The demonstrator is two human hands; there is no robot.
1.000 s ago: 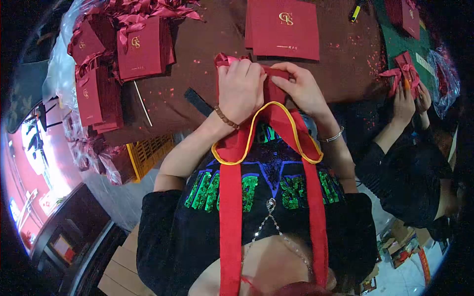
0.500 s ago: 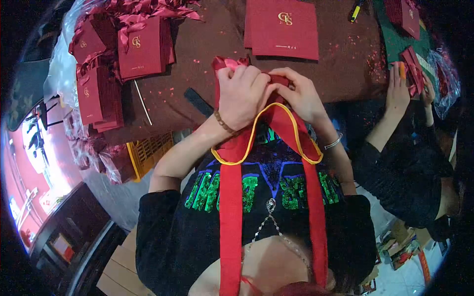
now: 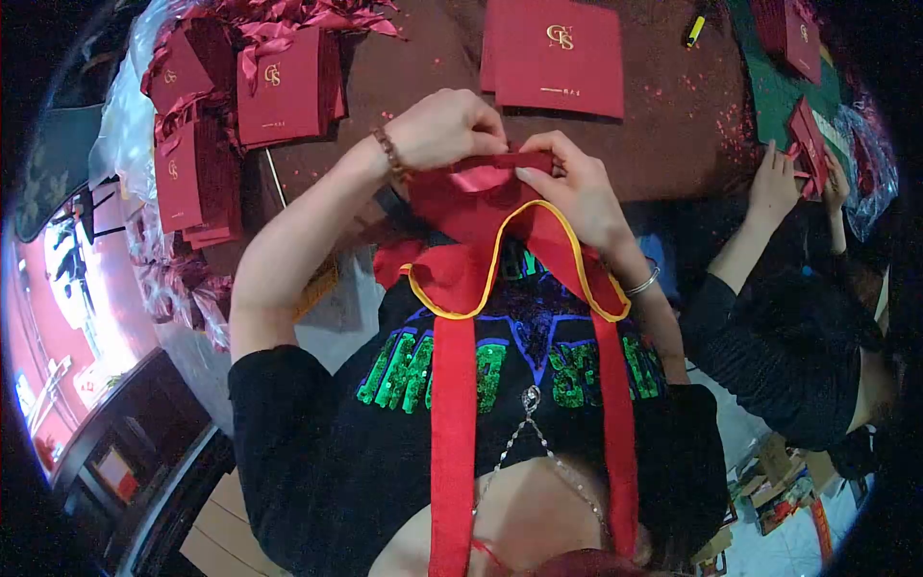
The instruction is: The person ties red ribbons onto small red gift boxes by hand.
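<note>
Between my hands is a dark red paper bag with a shiny pink-red ribbon along its upper edge. My left hand, below a beaded bracelet, has its fingers pinched at the bag's top edge; what its fingertips hold is too small to name. My right hand grips the bag's right top corner between thumb and fingers. A red apron with yellow trim hangs just below the bag and partly overlaps it.
Stacked red bags with ribbons lie at the left of the brown table. More flat red bags lie ahead, near a yellow marker. At right, a co-worker's hands hold a red bag.
My left hand has moved up, its elbow swinging outward to the left, and the bag's front and ribbon now show more. The co-worker's hands have shifted slightly on their bag.
</note>
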